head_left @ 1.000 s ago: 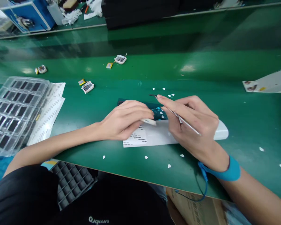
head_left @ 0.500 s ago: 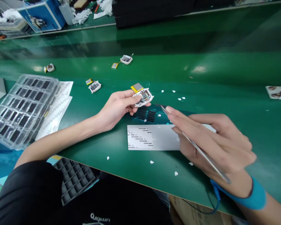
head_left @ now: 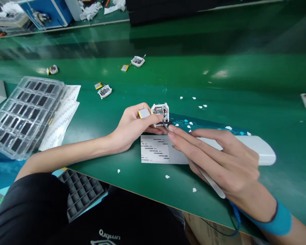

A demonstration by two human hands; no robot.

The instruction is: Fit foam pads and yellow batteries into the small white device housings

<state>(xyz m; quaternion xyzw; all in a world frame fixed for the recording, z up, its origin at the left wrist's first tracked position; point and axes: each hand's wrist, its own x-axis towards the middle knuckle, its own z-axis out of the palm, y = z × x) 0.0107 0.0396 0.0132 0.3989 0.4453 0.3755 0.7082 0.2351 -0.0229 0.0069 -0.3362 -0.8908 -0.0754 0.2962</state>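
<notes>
My left hand [head_left: 132,127] grips a white watch-like housing [head_left: 160,109] with a bare circuit board inside, its thumb pressed over the lower part. A flat battery [head_left: 144,113] with a yellow edge sits beside the housing, against my fingers. Tweezers [head_left: 210,182] lie closed in by the fingers of my right hand [head_left: 219,156], their tips reaching the housing's lower edge by my left thumb. Something dark shows at those tips, too small to make out. Below both hands lies a white sheet with printed lettering [head_left: 155,149], partly covered by my right hand.
Several similar housings with batteries, one nearby [head_left: 105,91], lie farther back on the green bench. A clear tray of dark pieces [head_left: 28,112] rests at left on printed sheets [head_left: 63,117]. Small white stickers [head_left: 167,176] are scattered about. A blue wrist strap [head_left: 277,217] trails a cord.
My left hand has turned the housing and lowered it slightly. My right hand has moved left, bringing the tweezer tips from beside the housing onto its lower edge.
</notes>
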